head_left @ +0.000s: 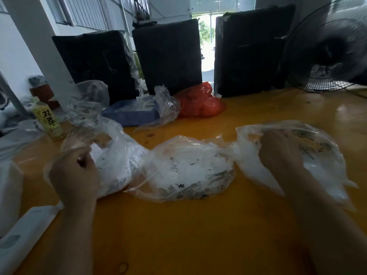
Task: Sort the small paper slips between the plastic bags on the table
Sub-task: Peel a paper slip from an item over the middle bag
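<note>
Three clear plastic bags lie in a row on the yellow table [188, 235]. The middle bag [188, 167] is full of small white paper slips. My left hand [75, 173] is inside the left bag [117, 155], fingers curled, pinching a white slip [95, 151] at its fingertips. My right hand [278, 151] reaches into the right bag [317, 153], seen from the back through the film. Its fingers curl away from the camera and are hidden, so what they hold does not show. White contents lie low in that bag.
Behind the bags sit a blue tray [131, 116] with clear bags, a red bag [200, 104], and a yellow-labelled bottle [47, 120] at left. Three black wrapped blocks [168, 56] stand along the back. A fan [327, 52] is at far right; white packets [25, 231] lie near left.
</note>
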`<move>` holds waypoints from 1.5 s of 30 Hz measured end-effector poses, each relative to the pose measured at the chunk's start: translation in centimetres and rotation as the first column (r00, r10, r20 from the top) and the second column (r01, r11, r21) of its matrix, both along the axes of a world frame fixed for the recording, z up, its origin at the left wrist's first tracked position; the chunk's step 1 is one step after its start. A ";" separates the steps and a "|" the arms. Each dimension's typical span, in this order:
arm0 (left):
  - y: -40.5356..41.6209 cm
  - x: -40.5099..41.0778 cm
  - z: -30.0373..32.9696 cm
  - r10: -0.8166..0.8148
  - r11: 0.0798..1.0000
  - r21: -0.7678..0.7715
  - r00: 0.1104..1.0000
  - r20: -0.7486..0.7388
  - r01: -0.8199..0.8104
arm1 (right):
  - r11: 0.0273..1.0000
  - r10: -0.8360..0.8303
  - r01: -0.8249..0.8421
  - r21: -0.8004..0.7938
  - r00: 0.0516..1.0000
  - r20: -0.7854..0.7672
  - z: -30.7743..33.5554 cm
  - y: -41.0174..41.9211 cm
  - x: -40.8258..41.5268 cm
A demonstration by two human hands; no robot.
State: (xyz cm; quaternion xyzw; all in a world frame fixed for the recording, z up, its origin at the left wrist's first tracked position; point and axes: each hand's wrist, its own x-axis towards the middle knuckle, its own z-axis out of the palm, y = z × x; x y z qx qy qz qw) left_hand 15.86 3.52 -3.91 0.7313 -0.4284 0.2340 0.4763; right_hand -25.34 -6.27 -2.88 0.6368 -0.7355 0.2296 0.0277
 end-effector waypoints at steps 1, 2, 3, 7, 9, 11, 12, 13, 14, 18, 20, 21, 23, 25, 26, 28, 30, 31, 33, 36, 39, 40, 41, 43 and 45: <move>-0.2 0.0 -0.3 -0.024 0.997 0.069 1.000 -0.002 0.024 | 0.993 0.000 0.003 0.114 1.000 -0.023 -0.2 -0.1 -0.4; -0.3 -0.1 -0.5 -0.053 0.992 0.118 0.999 -0.003 0.053 | 0.980 0.006 0.003 0.198 0.999 -0.046 -0.5 -0.2 -0.6; -0.5 -0.3 -0.6 -0.077 0.985 0.155 0.997 -0.003 0.077 | 0.969 0.009 0.008 0.246 0.998 -0.069 -0.7 -0.3 -0.7; -1.0 -0.9 -0.7 -0.133 0.972 0.194 0.991 0.006 0.129 | 0.978 -0.019 0.030 0.206 0.998 -0.058 -0.9 -0.6 -0.4; -1.1 -0.9 -0.6 -0.134 0.971 0.202 0.991 0.017 0.127 | 0.990 -0.034 0.038 0.136 0.999 -0.028 -1.0 -0.6 -0.4; -1.1 -0.8 -0.5 -0.090 0.978 0.187 0.996 -0.019 0.092 | 0.996 -0.042 0.043 0.079 0.999 -0.008 -0.8 -0.6 -0.3; -1.1 -0.8 -0.4 -0.056 0.984 0.169 0.998 -0.041 0.062 | 0.998 -0.043 0.043 0.050 0.999 -0.004 -0.7 -0.5 -0.2; -1.0 -1.0 -0.2 -0.030 0.989 0.141 0.998 -0.046 0.037 | 0.999 -0.041 0.041 0.020 0.999 -0.003 -0.5 -0.5 0.0; -0.8 -1.2 0.1 -0.021 0.995 0.097 0.999 -0.031 0.024 | 0.999 -0.033 0.033 -0.015 0.999 0.000 -0.3 -0.4 0.2; -0.3 -4.1 0.7 -0.099 0.981 -0.145 0.978 0.183 0.126 | 0.957 0.143 -0.113 -0.269 0.985 0.098 0.2 0.8 2.4; -0.4 -6.5 0.6 -0.234 0.939 -0.184 0.932 0.275 0.290 | 0.895 0.271 -0.188 -0.405 0.950 0.158 0.3 1.4 3.7; -0.5 -7.8 0.3 -0.321 0.911 -0.170 0.906 0.275 0.375 | 0.861 0.334 -0.224 -0.457 0.926 0.174 0.3 1.6 4.3; -0.5 -10.2 -0.2 -0.523 0.832 -0.107 0.835 0.170 0.544 | 0.799 0.461 -0.293 -0.525 0.859 0.222 0.2 2.2 5.4; -0.6 -12.0 -0.9 -0.693 0.720 -0.017 0.716 -0.080 0.694 | 0.776 0.577 -0.359 -0.518 0.736 0.354 -0.3 3.0 6.7; -0.7 -12.6 -1.3 -0.737 0.647 0.023 0.633 -0.236 0.762 | 0.782 0.610 -0.407 -0.472 0.656 0.445 -0.7 3.5 7.4; -1.1 -13.5 -2.1 -0.730 0.511 0.010 0.441 -0.522 0.859 | 0.780 0.617 -0.516 -0.354 0.540 0.573 -1.6 4.1 8.7; -1.5 -13.9 -2.8 -0.679 0.470 -0.035 0.335 -0.653 0.882 | 0.769 0.614 -0.565 -0.298 0.524 0.590 -2.4 4.2 9.5; -1.6 -13.9 -3.0 -0.660 0.480 -0.049 0.324 -0.678 0.876 | 0.767 0.615 -0.573 -0.290 0.526 0.587 -2.6 4.2 9.8; -1.7 -13.9 -3.3 -0.618 0.531 -0.105 0.300 -0.727 0.841 | 0.762 0.618 -0.584 -0.280 0.525 0.585 -2.8 4.2 10.1; -1.8 -13.5 -3.3 -0.583 0.570 -0.194 0.226 -0.780 0.798 | 0.765 0.592 -0.599 -0.237 0.510 0.624 -2.9 4.3 10.4; -1.7 -13.5 -2.9 -0.540 0.611 -0.272 0.139 -0.830 0.743 | 0.775 0.572 -0.593 -0.216 0.514 0.640 -2.9 4.3 10.4; -1.8 -13.5 -3.0 -0.528 0.628 -0.288 0.124 -0.840 0.723 | 0.781 0.569 -0.588 -0.213 0.526 0.633 -2.8 4.3 10.3; -1.9 -13.5 -3.0 -0.518 0.645 -0.305 0.108 -0.848 0.700 | 0.791 0.570 -0.569 -0.226 0.548 0.612 -2.5 4.3 10.1; -2.0 -13.5 -3.0 -0.504 0.671 -0.338 0.072 -0.860 0.660 | 0.821 0.571 -0.449 -0.352 0.656 0.494 -1.4 3.9 8.9; -2.1 -13.3 -2.9 -0.494 0.672 -0.356 0.034 -0.869 0.649 | 0.809 0.463 -0.256 -0.530 0.832 0.306 0.1 3.0 6.6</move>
